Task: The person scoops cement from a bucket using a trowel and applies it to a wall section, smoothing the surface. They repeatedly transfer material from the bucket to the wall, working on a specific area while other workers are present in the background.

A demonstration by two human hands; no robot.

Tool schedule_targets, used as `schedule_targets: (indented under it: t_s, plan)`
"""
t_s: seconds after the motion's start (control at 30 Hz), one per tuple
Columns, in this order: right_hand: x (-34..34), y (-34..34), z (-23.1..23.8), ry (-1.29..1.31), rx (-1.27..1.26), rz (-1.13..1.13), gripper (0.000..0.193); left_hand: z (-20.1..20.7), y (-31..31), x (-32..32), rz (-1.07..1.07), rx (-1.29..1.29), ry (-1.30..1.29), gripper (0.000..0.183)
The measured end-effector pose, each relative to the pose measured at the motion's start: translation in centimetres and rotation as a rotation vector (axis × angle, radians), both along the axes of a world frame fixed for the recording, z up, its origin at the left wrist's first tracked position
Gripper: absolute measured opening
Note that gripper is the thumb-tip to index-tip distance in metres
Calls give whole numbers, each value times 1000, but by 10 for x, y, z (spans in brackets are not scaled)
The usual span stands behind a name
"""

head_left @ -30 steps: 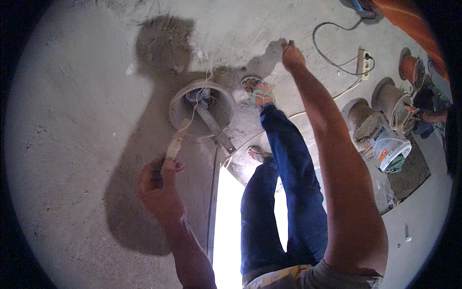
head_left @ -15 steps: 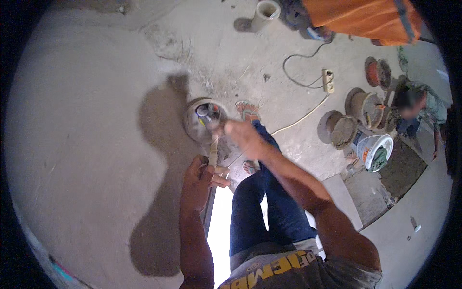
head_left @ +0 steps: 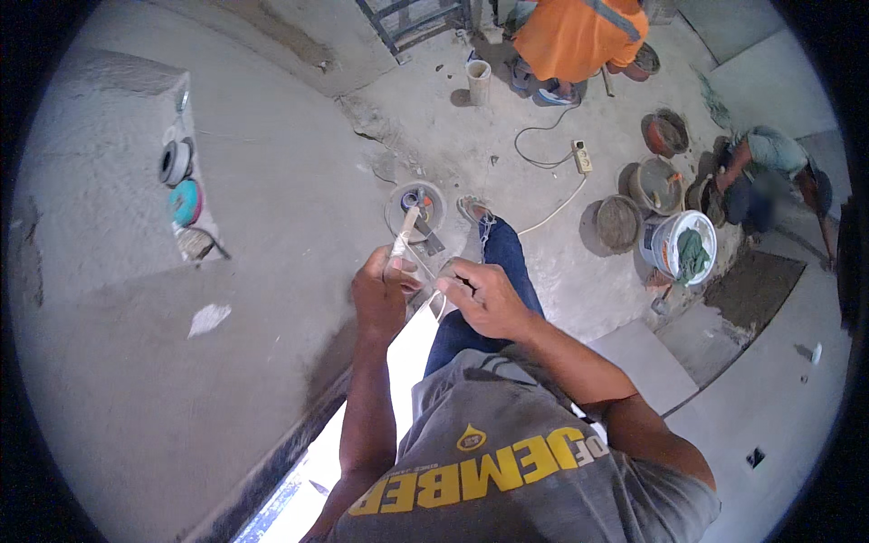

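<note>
My left hand (head_left: 380, 294) grips a short pale stick (head_left: 401, 237) wound with thin white string (head_left: 433, 291). My right hand (head_left: 482, 294) is closed on the string just right of the left hand, in front of my chest. Below the hands stands a grey pan (head_left: 415, 206) with a trowel in it on the concrete floor, beside my foot (head_left: 472, 211). My blue-trousered leg (head_left: 493, 271) runs down under the hands.
A plastered grey wall (head_left: 136, 299) fills the left, with a ledge holding grinder discs (head_left: 179, 181). Several buckets (head_left: 674, 240) and pans stand at right. A person in orange (head_left: 579, 36) crouches at top; another (head_left: 760, 172) crouches at right. A cable and power strip (head_left: 582, 156) lie on the floor.
My right hand came down from the wall and joined the left hand at the string. The view tilted down from the wall toward the floor and my own body.
</note>
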State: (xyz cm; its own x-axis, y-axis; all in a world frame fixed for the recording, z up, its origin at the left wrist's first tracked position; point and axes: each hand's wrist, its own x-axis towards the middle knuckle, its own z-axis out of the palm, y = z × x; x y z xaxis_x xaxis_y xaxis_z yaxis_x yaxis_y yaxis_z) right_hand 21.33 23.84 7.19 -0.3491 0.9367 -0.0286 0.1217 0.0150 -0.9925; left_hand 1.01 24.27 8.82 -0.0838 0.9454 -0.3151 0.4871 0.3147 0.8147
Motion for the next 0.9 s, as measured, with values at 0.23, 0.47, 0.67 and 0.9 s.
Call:
schedule_targets:
  t_s: [0.23, 0.47, 0.67, 0.9]
  plan:
    - [64, 39, 73, -92, 193, 261, 30, 171, -42, 12, -603, -10, -149, 33]
    - [39, 10, 218, 120, 471, 491, 34, 212, -51, 3, -7, 445, 132, 29]
    - [66, 40, 245, -70, 522, 589, 33, 263, -83, 13, -564, 391, 210, 22]
    - [73, 34, 262, -46, 694, 755, 32, 294, -94, 30, -523, 369, -23, 26]
